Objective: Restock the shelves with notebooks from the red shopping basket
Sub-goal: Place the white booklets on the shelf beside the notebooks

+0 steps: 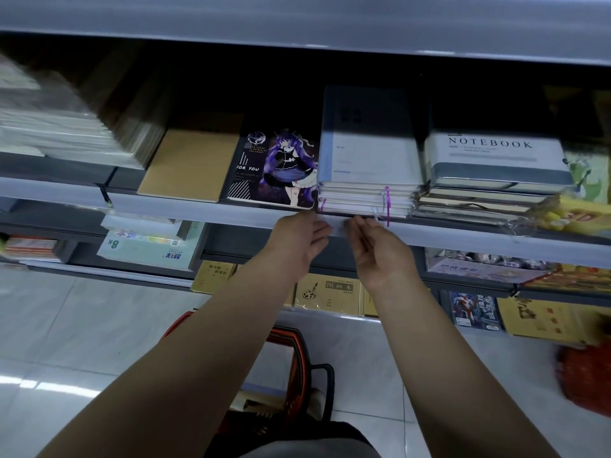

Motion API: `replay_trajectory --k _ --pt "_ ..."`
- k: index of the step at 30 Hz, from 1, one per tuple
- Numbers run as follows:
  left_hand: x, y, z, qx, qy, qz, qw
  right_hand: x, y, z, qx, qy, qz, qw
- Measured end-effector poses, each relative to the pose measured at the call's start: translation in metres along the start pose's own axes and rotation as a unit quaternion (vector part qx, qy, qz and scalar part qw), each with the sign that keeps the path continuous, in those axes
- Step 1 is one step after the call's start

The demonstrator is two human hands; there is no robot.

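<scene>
A stack of several blue-and-white notebooks (367, 166) with purple and white ribbon markers lies on the middle shelf (185, 211). My left hand (299, 236) and my right hand (377, 247) are side by side at the shelf's front edge, just below that stack. Their fingers are relaxed, the tips touch the edge strip under the stack, and neither hand holds anything. The red shopping basket (296, 355) with a black handle stands on the floor between my forearms, mostly hidden by them; something tan shows inside it.
Left of the stack lie a purple anime-cover notebook (274, 166) and a brown kraft notebook (191, 163). On the right sits a grey "NOTEBOOK" stack (496, 166). An upper shelf (297, 24) overhangs. Lower shelves hold yellow drawing books (327, 294). A red bag (585, 375) lies on the tiled floor.
</scene>
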State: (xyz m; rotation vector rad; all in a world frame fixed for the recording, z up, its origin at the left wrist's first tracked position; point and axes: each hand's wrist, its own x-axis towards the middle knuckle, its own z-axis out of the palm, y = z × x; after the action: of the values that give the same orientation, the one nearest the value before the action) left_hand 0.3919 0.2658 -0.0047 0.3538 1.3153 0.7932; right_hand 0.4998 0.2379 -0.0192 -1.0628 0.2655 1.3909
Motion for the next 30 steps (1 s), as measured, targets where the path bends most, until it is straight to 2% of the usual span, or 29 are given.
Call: replay_trajectory --k 8,24,30 --pt "-0.002 0.001 -0.004 -0.053 -0.042 -0.004 0.998 0.003 -0.011 -0.002 -0.027 -0.016 -0.034 0.999" --pt "-0.004 0.013 0.005 -0.11 -0.067 -0.026 0.991 0.005 -0.03 0.012 -0.101 0.095 -0.029 0.99" --pt "-0.005 0.014 0.005 -0.122 -0.072 -0.032 0.989 -0.003 -0.024 0.007 -0.03 0.079 -0.061 0.995"
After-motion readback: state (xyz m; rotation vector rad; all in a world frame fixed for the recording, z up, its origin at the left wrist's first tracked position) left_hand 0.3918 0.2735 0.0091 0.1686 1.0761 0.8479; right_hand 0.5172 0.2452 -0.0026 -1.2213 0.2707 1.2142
